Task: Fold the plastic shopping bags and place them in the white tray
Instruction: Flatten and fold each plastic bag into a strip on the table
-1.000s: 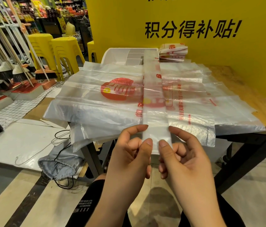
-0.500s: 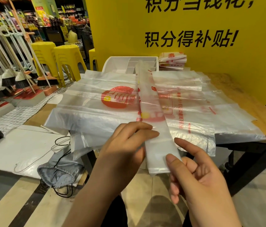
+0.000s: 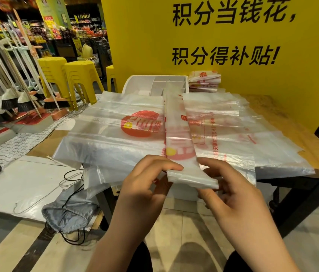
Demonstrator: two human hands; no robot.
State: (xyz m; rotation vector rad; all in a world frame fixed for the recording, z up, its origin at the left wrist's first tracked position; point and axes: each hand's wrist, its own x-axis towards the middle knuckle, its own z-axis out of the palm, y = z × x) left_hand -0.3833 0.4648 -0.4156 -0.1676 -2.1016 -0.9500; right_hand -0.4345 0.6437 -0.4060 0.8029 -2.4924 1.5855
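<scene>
Left hand: The left hand [image 3: 145, 185] pinches the near end of the long folded bag [image 3: 178, 138] from the left side. One finger lies on top and the thumb sits under it.
Right hand: The right hand [image 3: 239, 195] grips the same end from the right side, with its fingers curled round the edge.
Long folded bag: It is a thin, see-through strip with red and yellow print. It runs away from the hands toward the white tray [image 3: 145, 83]. It lies over the pile of flat bags [image 3: 105, 142], and its near end sticks out past the table edge.
Pile of flat bags: They are spread wide on the table [image 3: 296, 122], under the strip. Some hang over the near edge.
White tray: It sits at the far side of the table, by the yellow wall [image 3: 145, 46]. It has little boxes inside.
Small stack of folded bags [image 3: 203, 81]: It sits just right of the tray, against the wall.
Table: It has a brown wood top and dark legs.
Room: This is a shop. The wall has big black letters. Yellow stools [image 3: 82, 79] and brooms [image 3: 23, 99] stand to the left. A grey sack [image 3: 70, 214] with black string lies on the floor by the table.
</scene>
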